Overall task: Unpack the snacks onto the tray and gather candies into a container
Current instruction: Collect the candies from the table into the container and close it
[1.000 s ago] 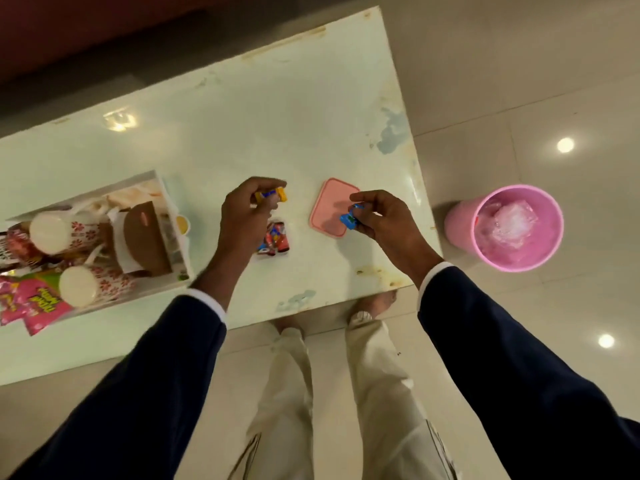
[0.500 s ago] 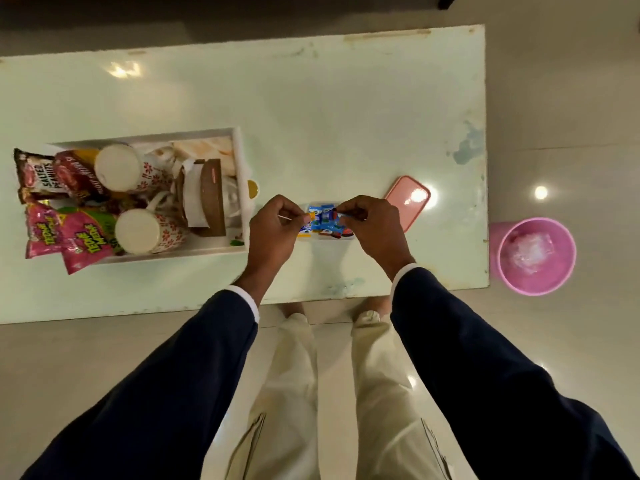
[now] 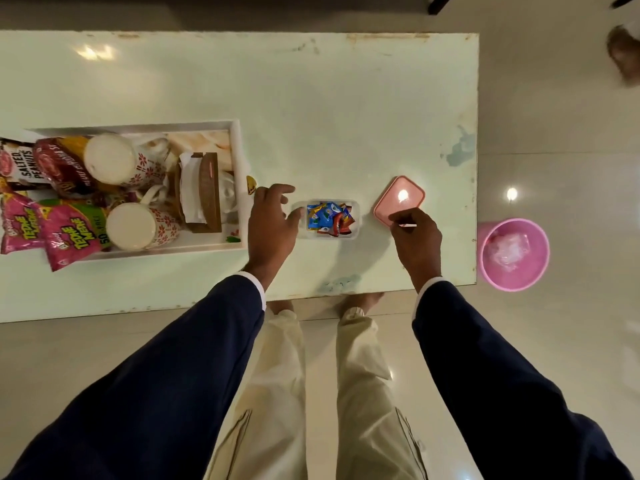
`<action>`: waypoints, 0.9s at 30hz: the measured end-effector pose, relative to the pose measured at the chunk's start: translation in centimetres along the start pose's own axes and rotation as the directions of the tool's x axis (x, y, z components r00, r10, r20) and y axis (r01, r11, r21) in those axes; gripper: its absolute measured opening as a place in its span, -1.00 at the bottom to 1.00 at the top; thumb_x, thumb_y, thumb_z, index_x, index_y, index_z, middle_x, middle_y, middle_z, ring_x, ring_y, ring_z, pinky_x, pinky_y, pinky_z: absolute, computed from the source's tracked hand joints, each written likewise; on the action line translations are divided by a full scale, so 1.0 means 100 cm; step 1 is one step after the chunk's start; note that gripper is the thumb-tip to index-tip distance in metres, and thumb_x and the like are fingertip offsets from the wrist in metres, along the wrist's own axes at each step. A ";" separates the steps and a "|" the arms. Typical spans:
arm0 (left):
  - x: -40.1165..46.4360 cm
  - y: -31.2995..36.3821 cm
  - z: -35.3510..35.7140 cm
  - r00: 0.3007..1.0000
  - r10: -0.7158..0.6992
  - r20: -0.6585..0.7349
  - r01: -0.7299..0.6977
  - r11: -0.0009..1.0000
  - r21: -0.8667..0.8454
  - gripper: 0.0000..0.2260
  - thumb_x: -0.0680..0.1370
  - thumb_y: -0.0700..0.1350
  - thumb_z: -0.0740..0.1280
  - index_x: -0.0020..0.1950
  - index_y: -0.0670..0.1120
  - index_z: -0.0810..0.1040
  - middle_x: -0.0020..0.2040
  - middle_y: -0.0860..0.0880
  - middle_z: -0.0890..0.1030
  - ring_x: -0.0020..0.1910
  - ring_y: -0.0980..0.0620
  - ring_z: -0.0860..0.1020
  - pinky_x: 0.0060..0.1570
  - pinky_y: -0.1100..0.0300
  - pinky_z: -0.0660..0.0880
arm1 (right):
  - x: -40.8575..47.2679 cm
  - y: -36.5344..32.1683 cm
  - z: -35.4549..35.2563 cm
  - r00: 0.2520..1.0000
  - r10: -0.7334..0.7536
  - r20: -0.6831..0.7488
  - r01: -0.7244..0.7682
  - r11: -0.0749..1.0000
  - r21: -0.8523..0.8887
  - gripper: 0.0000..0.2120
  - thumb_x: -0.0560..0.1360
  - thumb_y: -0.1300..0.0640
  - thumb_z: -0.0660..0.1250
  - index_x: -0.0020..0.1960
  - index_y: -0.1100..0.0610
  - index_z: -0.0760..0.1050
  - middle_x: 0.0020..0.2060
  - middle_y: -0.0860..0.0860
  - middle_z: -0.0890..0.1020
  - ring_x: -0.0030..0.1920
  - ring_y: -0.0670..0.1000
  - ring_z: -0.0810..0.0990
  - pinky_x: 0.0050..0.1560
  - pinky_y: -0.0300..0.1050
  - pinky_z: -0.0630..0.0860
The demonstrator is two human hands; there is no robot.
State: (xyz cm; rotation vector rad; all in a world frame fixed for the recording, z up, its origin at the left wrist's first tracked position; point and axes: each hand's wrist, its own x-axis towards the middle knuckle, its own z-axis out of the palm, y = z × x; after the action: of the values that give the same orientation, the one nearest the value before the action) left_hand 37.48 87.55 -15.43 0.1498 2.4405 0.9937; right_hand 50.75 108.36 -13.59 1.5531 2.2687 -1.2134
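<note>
Hands have left the candies (image 3: 330, 218): left (image 3: 272, 223) spread, right (image 3: 417, 237) pinching the lid (image 3: 398, 199).

1. My right hand (image 3: 417, 237) covers the near corner of the pink lid (image 3: 400, 199); I cannot tell whether it grips.
2. The frame's left edge cuts off the snack packets (image 3: 20, 220).
3. The bin (image 3: 514, 254) contents are blurred.

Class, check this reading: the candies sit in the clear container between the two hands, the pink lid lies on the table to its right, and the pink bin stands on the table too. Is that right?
Not quite. The head view shows the pink bin standing on the floor beside the table, not on it. The candies do sit in the clear container between the left hand and right hand, with the pink lid on the table to its right.
</note>
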 end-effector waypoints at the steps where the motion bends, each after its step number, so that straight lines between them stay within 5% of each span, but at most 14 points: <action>1: -0.001 -0.003 -0.003 1.000 0.004 -0.015 -0.004 1.000 -0.005 -0.71 0.57 -0.10 0.46 0.27 -0.05 0.55 0.11 -0.04 0.49 -0.09 0.08 0.53 -0.14 0.35 0.44 | 0.002 0.003 0.001 1.000 0.011 -0.022 -0.011 1.000 -0.004 -0.81 0.52 0.26 0.37 0.11 0.10 0.59 0.10 0.06 0.63 0.06 0.05 0.62 0.00 -0.39 0.47; 5: -0.005 -0.017 -0.008 0.996 0.034 0.081 -0.035 0.999 0.014 -0.75 0.60 -0.17 0.39 0.27 -0.07 0.53 0.14 -0.06 0.50 -0.05 0.15 0.51 -0.10 0.46 0.44 | 0.013 0.009 0.014 0.993 0.055 -0.109 -0.060 0.997 -0.047 -0.47 0.43 0.18 0.51 0.32 0.23 0.38 0.24 0.17 0.44 0.12 0.12 0.50 0.10 -0.12 0.46; 8: -0.006 -0.021 -0.004 0.984 0.035 0.175 -0.036 0.999 0.002 -0.72 0.60 -0.22 0.38 0.30 -0.05 0.52 0.15 -0.03 0.48 -0.09 0.19 0.53 -0.15 0.57 0.41 | 0.031 0.007 0.026 0.981 0.116 -0.156 -0.135 0.984 -0.118 -0.18 0.33 -0.06 0.58 0.40 0.24 0.26 0.28 0.16 0.39 0.25 0.19 0.41 0.26 0.05 0.44; 13: -0.005 -0.017 0.004 0.982 0.027 0.185 -0.019 0.999 -0.044 -0.71 0.60 -0.27 0.33 0.30 -0.07 0.52 0.19 -0.01 0.48 0.04 0.08 0.54 -0.13 0.60 0.40 | 0.048 0.000 0.044 0.975 0.187 -0.120 -0.219 0.900 -0.378 0.10 0.30 -0.41 0.45 0.54 0.18 0.08 0.36 0.16 0.30 0.32 0.25 0.34 0.23 0.17 0.45; 19: -0.010 -0.010 0.001 0.989 0.026 0.149 -0.010 0.994 -0.109 -0.71 0.61 -0.27 0.33 0.31 -0.08 0.51 0.23 -0.07 0.49 0.05 0.01 0.58 -0.09 0.57 0.42 | 0.053 -0.005 0.034 0.996 0.072 -0.050 -0.085 0.936 -0.342 -0.18 0.36 -0.09 0.47 0.47 0.15 0.19 0.28 0.16 0.34 0.27 0.24 0.37 0.17 0.12 0.50; 22: -0.012 0.000 -0.008 0.991 0.040 0.124 -0.018 0.985 -0.171 -0.63 0.59 -0.30 0.34 0.35 -0.02 0.50 0.28 -0.02 0.47 0.12 0.02 0.58 -0.06 0.54 0.44 | 0.045 -0.012 0.012 0.996 -0.087 -0.021 0.084 0.990 -0.115 -0.42 0.43 0.00 0.41 0.39 0.13 0.35 0.28 0.13 0.45 0.28 0.20 0.39 0.24 0.00 0.34; 25: -0.011 0.013 -0.019 0.956 0.159 0.248 -0.088 0.957 -0.276 -0.35 0.53 -0.35 0.38 0.48 0.19 0.36 0.43 0.07 0.38 0.19 0.17 0.54 -0.11 0.39 0.54 | 0.020 -0.025 -0.005 0.937 -0.324 0.132 0.311 0.944 0.113 -0.58 0.45 0.01 0.33 0.31 -0.03 0.45 0.23 0.03 0.51 0.19 0.10 0.48 0.14 -0.11 0.48; 27: -0.007 0.021 -0.026 0.914 0.223 0.339 -0.115 0.944 -0.309 -0.30 0.54 -0.29 0.43 0.47 0.33 0.29 0.46 0.15 0.35 0.21 0.27 0.53 -0.13 0.34 0.57 | -0.002 -0.037 -0.006 0.883 -0.364 0.297 0.275 0.913 0.301 -0.75 0.54 0.01 0.26 0.21 -0.06 0.52 0.14 -0.02 0.60 0.08 -0.01 0.56 0.00 -0.23 0.52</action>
State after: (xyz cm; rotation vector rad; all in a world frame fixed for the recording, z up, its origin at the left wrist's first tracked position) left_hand 36.69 87.25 -12.09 0.4189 1.9443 1.2541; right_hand 47.97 108.12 -11.11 0.9309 2.2545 -1.7624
